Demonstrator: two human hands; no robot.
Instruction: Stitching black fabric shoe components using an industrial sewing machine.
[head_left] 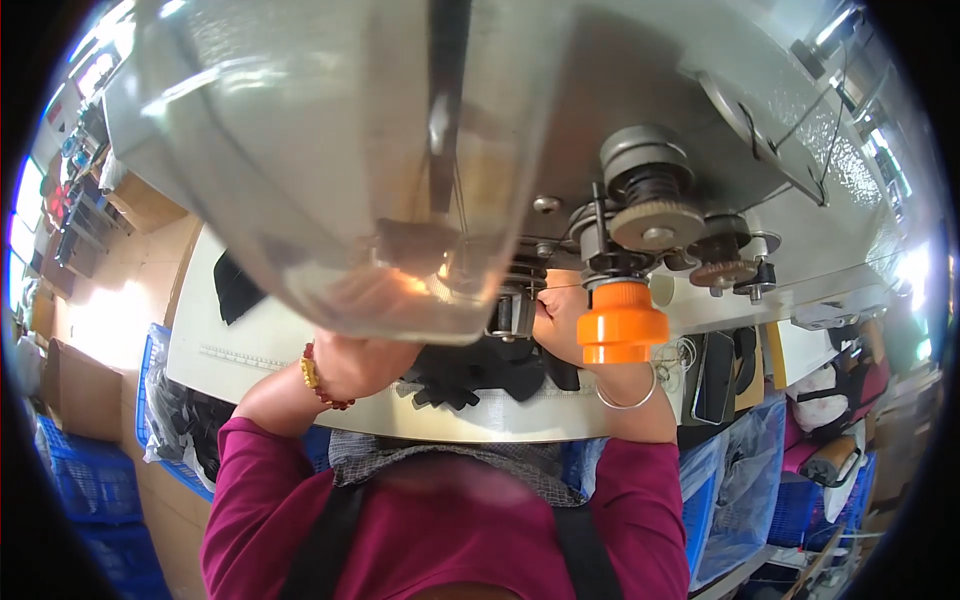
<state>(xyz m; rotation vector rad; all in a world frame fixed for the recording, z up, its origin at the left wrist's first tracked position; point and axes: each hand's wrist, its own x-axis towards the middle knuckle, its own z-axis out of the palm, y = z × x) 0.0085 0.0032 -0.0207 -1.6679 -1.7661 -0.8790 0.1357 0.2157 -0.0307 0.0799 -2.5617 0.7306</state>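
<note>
A sewing machine (640, 50) fills the top of the head view, with a clear plastic guard (230, 230) hanging in front of its needle area. Black fabric pieces (470, 375) with ragged, notched edges lie on the pale table below the guard. My left hand (365, 365) is at the left side of this fabric; its fingers reach behind the guard and are blurred. On the fabric's right side is my right hand (562, 315), partly covered by the machine's metal parts and an orange knob (622, 325). What its fingers grip is hidden.
Another black fabric piece (236, 288) lies on the table's left. To the right are a dark phone-like slab (713, 375) and coiled thread (678, 365). Blue crates with plastic liners (745, 480) stand beside the table. A co-worker (850, 400) sits at far right.
</note>
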